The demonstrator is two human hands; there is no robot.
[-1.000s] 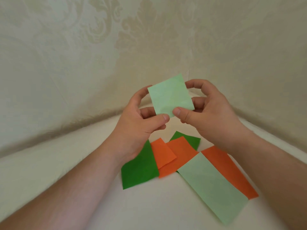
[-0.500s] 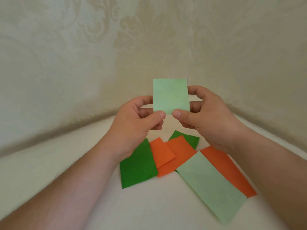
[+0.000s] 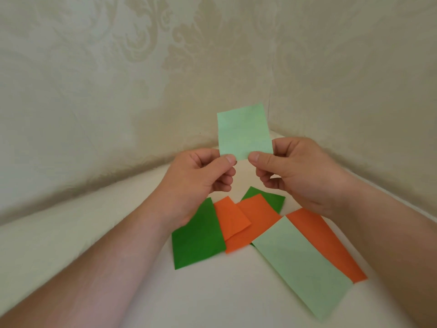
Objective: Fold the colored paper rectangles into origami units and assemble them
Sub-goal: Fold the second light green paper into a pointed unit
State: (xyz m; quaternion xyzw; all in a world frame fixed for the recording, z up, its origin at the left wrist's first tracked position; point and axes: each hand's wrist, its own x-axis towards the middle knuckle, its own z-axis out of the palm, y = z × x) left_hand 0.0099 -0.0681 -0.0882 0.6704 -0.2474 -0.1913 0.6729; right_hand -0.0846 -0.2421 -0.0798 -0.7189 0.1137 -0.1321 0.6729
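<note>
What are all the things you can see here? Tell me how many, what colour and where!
held paper: 1, light green, up in the air, pinched at its bottom edge by both hands
long light green paper: 1, light green, flat on the surface at the right, lying over an orange strip
dark green papers: 2, dark green, one at the left of the pile, one at the back, partly covered
orange papers: 3, orange, two in the middle, overlapping, one at the right
surface: 1, cream, under the papers
wall: cream, patterned, behind
left hand: 1, pinches the held paper
right hand: 1, pinches the held paper
</note>
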